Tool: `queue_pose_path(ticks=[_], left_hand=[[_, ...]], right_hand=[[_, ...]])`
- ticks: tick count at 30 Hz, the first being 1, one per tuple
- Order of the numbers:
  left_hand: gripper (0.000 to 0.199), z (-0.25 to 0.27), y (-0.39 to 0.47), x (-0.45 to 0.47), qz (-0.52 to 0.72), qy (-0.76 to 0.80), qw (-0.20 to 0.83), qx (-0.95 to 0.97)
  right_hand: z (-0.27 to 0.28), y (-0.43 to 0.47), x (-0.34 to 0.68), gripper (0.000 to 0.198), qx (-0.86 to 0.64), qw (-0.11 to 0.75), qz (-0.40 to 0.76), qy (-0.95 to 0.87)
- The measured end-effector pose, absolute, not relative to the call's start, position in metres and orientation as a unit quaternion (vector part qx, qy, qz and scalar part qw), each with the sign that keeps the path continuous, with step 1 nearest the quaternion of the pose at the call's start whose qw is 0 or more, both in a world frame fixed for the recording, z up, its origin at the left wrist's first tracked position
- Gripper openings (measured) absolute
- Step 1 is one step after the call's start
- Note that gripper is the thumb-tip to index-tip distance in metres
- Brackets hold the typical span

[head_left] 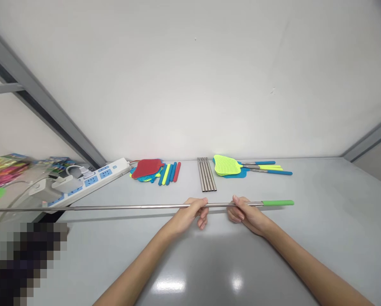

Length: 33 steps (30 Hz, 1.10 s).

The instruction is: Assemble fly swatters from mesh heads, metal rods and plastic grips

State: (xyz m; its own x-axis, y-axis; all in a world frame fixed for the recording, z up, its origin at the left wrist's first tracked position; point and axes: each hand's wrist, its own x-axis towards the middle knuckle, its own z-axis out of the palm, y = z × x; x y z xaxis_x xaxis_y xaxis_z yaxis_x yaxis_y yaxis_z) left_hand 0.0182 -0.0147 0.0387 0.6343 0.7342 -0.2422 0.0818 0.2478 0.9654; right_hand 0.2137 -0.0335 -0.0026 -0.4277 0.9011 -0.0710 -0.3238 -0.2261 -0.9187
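A long fly swatter (123, 207) with an extended metal telescopic rod lies level across my view. Its green grip points right, and its green head runs off the left edge. My left hand (195, 211) pinches the rod near the middle of the view. Further right, my right hand (243, 211) closes around the rod just short of the green grip. Beyond my hands lies a row of short metal rods (207, 175). Left of them are several coloured grips (169, 173) and a pile of swatter heads topped by a red one (148, 168).
Several fly swatters with yellow and blue heads (227, 165) lie stacked at the back right. A white power strip (91, 182) with plugged-in adapters sits on the left of the grey table (320, 238). Colourful packaging (10, 168) lies at far left. A white wall stands behind.
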Motion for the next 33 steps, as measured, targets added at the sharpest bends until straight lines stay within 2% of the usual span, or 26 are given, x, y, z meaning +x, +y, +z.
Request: queue_pose_path(ticks=[16, 33], left_hand=[[0.04, 0.042, -0.016, 0.018, 0.234, 0.366, 0.743, 0.509], [0.039, 0.043, -0.013, 0.022, 0.22, 0.379, 0.733, 0.52]], right_hand=[[0.003, -0.03, 0.227, 0.044, -0.365, 0.435, 0.69, -0.45], [-0.01, -0.02, 0.254, 0.043, -0.361, 0.481, 0.667, -0.44]])
